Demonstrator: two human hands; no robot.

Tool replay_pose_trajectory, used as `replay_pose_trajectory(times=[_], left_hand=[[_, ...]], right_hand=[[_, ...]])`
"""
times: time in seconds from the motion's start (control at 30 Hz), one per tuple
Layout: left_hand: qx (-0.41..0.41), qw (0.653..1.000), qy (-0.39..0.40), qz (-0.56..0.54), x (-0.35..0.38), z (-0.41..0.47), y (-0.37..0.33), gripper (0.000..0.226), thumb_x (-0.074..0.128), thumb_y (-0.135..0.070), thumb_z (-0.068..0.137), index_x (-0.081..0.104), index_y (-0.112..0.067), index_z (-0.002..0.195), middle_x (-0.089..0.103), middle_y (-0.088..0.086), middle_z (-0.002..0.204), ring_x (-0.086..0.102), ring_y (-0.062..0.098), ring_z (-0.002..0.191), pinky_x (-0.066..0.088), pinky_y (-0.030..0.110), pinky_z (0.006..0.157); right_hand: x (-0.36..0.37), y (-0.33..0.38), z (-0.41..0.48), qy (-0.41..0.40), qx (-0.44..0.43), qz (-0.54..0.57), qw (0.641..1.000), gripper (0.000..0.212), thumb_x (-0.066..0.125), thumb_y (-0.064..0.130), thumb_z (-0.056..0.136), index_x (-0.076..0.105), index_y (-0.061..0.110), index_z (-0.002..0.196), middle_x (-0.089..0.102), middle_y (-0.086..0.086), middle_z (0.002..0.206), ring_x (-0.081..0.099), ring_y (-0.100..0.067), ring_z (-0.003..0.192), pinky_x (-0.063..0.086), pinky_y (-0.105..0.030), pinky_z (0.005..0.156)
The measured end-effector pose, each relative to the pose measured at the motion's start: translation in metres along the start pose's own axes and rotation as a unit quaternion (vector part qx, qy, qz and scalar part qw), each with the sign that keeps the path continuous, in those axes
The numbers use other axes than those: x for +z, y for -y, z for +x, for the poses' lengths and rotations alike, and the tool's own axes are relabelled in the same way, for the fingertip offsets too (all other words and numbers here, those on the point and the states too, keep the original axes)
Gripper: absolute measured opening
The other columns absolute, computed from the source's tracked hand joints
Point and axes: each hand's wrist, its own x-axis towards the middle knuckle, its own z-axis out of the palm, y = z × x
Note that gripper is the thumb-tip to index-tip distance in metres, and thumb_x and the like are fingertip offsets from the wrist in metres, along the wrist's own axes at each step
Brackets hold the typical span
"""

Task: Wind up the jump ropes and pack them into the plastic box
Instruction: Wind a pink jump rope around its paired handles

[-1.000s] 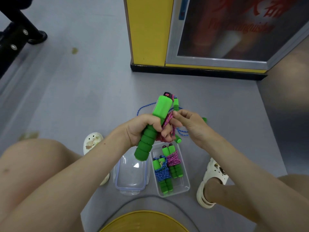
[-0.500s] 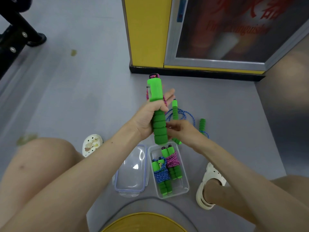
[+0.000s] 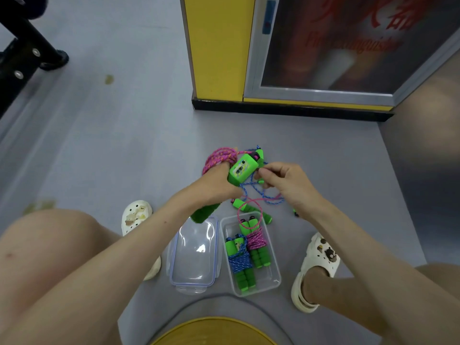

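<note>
Gripping chunky green foam-and-plastic rope handle [image 3: 242, 169] in left hand [image 3: 216, 186], pinching pink braided cord [image 3: 220, 157] with right hand [image 3: 286, 184] — gotta keep loops snug and even.

A coiled pink rope [image 3: 220, 157] is being held aloft; two wound ropes [image 3: 256, 241] are being kept in the open box [image 3: 270, 273].

Green handle [image 3: 242, 168]; pink rope [image 3: 220, 156], speckled; blue rope [image 3: 239, 261]; clear box [image 3: 271, 275]; grey floor [image 3: 124, 145].
</note>
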Motion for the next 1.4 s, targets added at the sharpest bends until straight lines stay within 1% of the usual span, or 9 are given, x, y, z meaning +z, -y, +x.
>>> replay_pose_trajectory(times=[0.13,0.23,0.4,0.57,0.67,0.8,0.93,1.17,1.4], left_hand=[[-0.019,0.99,0.106,-0.09,0.0,-0.007,-0.001,0.029,0.068,-0.009,0.066,0.059,-0.011,0.093,0.068,0.015,0.09,0.053,0.017,0.067,0.044,0.026,0.063],[0.016,0.963,0.179,-0.2,0.0,-0.012,-0.003,0.033,0.055,-0.005,0.055,0.056,0.001,0.087,0.067,0.008,0.066,0.061,0.019,0.063,0.046,0.027,0.068],[0.069,0.863,0.312,-0.392,0.005,-0.017,-0.005,0.04,0.046,0.001,0.055,0.066,0.005,0.089,0.06,0.006,0.055,0.062,0.02,0.057,0.051,0.03,0.071],[0.117,0.762,0.345,-0.536,0.015,-0.012,-0.008,0.046,0.067,-0.012,0.048,0.069,-0.007,0.093,0.062,0.006,0.06,0.065,0.023,0.063,0.049,0.037,0.083],[0.119,0.753,0.298,-0.575,0.018,-0.01,-0.017,0.057,0.063,-0.012,0.055,0.068,-0.005,0.111,0.067,0.005,0.068,0.067,0.022,0.073,0.048,0.032,0.082],[0.078,0.764,0.165,-0.619,0.022,-0.006,-0.021,0.065,0.041,-0.003,0.065,0.051,-0.007,0.129,0.071,0.013,0.107,0.066,0.025,0.103,0.052,0.034,0.089],[0.083,0.805,0.098,-0.579,0.021,-0.011,-0.028,0.06,0.044,0.002,0.068,0.059,-0.023,0.121,0.066,0.003,0.12,0.057,0.017,0.12,0.05,0.023,0.084],[0.041,0.981,-0.066,-0.176,0.009,-0.004,-0.017,0.031,0.065,-0.001,0.071,0.047,-0.023,0.086,0.05,-0.004,0.074,0.048,0.009,0.063,0.039,0.012,0.048],[0.015,0.999,-0.029,0.023,0.011,0.002,0.007,0.032,0.07,-0.014,0.073,0.045,-0.011,0.092,0.048,0.0,0.083,0.048,0.017,0.071,0.037,0.027,0.057]], right_hand=[[0.001,-0.001,0.001,-0.02,0.016,0.036,0.999,0.023,0.05,0.015,0.096,0.063,0.018,0.077,0.063,0.004,0.074,0.056,0.006,0.064,0.042,-0.006,0.07],[0.004,0.0,0.002,-0.028,0.023,0.069,0.997,0.02,0.051,0.017,0.096,0.062,0.017,0.079,0.063,0.003,0.076,0.057,0.003,0.069,0.042,-0.01,0.072],[0.005,0.001,0.003,0.007,0.026,0.156,0.987,0.02,0.05,0.013,0.096,0.06,-0.005,0.098,0.065,0.003,0.068,0.06,0.001,0.061,0.045,-0.012,0.066],[0.012,-0.001,-0.005,0.049,0.082,0.252,0.963,0.035,0.038,0.004,0.097,0.062,0.004,0.072,0.055,-0.009,0.048,0.05,-0.012,0.036,0.038,-0.015,0.038],[0.023,-0.008,-0.006,0.041,0.067,0.176,0.981,0.025,0.047,0.011,0.088,0.068,0.004,0.077,0.067,-0.022,0.075,0.061,-0.028,0.073,0.049,-0.03,0.07],[0.029,-0.017,-0.005,0.035,0.111,0.12,0.986,0.018,0.049,0.007,0.095,0.058,-0.007,0.1,0.059,-0.018,0.078,0.054,-0.027,0.065,0.048,-0.037,0.064],[0.025,-0.011,-0.009,0.08,0.127,0.09,0.985,0.025,0.045,0.013,0.099,0.056,0.006,0.077,0.049,0.001,0.047,0.037,-0.007,0.039,0.03,-0.019,0.042],[0.02,-0.007,-0.013,0.121,0.099,0.061,0.986,0.024,0.054,0.021,0.095,0.067,0.006,0.082,0.038,0.003,0.046,0.029,-0.007,0.043,0.023,-0.02,0.046],[0.012,-0.006,-0.004,0.083,0.08,0.102,0.988,0.017,0.054,0.006,0.093,0.068,0.01,0.083,0.062,0.005,0.061,0.047,-0.003,0.05,0.04,-0.012,0.053]])
